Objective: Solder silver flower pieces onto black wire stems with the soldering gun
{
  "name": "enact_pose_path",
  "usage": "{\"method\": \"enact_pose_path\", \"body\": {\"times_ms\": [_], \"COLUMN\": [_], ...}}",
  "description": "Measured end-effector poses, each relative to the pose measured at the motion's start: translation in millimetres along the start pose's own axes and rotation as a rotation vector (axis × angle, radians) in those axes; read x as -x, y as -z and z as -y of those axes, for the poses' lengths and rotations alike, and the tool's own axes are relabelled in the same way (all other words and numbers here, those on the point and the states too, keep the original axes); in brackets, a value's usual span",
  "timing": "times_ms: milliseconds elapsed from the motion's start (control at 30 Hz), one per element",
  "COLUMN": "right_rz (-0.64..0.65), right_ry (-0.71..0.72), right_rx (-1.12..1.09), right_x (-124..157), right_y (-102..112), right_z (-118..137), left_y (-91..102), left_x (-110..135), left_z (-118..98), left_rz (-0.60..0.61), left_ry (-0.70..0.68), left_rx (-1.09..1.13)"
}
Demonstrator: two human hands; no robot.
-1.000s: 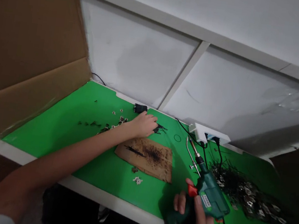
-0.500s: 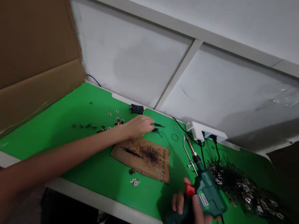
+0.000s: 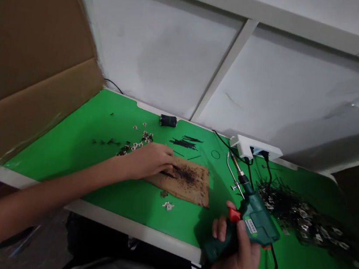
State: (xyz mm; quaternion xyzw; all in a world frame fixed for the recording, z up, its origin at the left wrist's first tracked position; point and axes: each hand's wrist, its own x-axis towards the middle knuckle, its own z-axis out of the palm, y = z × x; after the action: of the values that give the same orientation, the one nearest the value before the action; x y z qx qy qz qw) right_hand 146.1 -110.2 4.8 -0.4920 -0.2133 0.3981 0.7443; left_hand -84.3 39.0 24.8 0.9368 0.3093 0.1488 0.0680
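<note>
My right hand (image 3: 236, 252) is wrapped round the grip of a green soldering gun (image 3: 257, 219), with its red trigger near the fingers and its metal tip pointing up and away. Over the left part of a scorched brown board (image 3: 203, 190) is my left hand (image 3: 152, 161), fingers bent down and together; what they hold, if anything, is hidden. A few dark wires (image 3: 168, 174) show on the board just below those fingertips. Behind the board lies a loose pile of short black wires (image 3: 185, 143). Small metal parts (image 3: 148, 136) are scattered beyond my left hand.
A bound black bundle (image 3: 168, 120) sits at the back edge of the green mat (image 3: 76, 138). A white power strip (image 3: 259, 147) with plugs stands at the wall. Wired metal pieces (image 3: 301, 216) are heaped at right. A cardboard wall (image 3: 32, 66) rises at left.
My left hand has moved from the black wire pile back toward me, onto the board's left part. The pile is now uncovered. My right hand still holds the soldering gun.
</note>
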Motion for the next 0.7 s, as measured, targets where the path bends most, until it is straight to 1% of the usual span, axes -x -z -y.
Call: {"method": "enact_pose_path", "body": {"times_ms": [100, 200, 300, 400, 467, 533, 600, 633, 700], "right_rz": [-0.021, -0.026, -0.015, -0.018, -0.022, -0.020, -0.015, -0.014, -0.024], "right_ry": [0.014, 0.021, 0.029, 0.030, 0.020, 0.007, 0.003, 0.006, 0.012], "right_rx": [0.022, 0.041, 0.045, 0.048, 0.037, 0.023, 0.016, 0.013, 0.006], "right_x": [-0.3, -1.1, -1.1, -0.5, -0.4, -0.5, -0.5, -0.5, -0.3], "right_y": [-0.7, -1.6, -2.4, -3.0, -3.4, -3.6, -3.8, -3.9, -3.9], "right_z": [-0.7, -0.4, 0.9, 1.8, 2.0, 1.9, 1.7, 1.6, 1.3], "left_y": [-7.7, -11.0, -9.0, -4.4, -0.6, 3.6, 8.2, 10.7, 15.4], "left_x": [15.3, 21.2, 24.2, 22.4, 14.7, 1.0, -16.2, -24.9, -40.4], "left_z": [-4.2, -5.2, -6.8, -8.2, -7.2, -4.2, 0.4, 2.8, 7.1], "left_rz": [0.017, -0.013, -0.023, -0.034, -0.030, 0.010, 0.103, 0.171, 0.249], "left_ry": [-0.002, -0.012, -0.029, -0.010, 0.030, 0.096, 0.161, 0.167, 0.149], "left_rx": [0.042, 0.069, 0.045, 0.001, -0.024, -0.072, -0.151, -0.191, -0.220]}}
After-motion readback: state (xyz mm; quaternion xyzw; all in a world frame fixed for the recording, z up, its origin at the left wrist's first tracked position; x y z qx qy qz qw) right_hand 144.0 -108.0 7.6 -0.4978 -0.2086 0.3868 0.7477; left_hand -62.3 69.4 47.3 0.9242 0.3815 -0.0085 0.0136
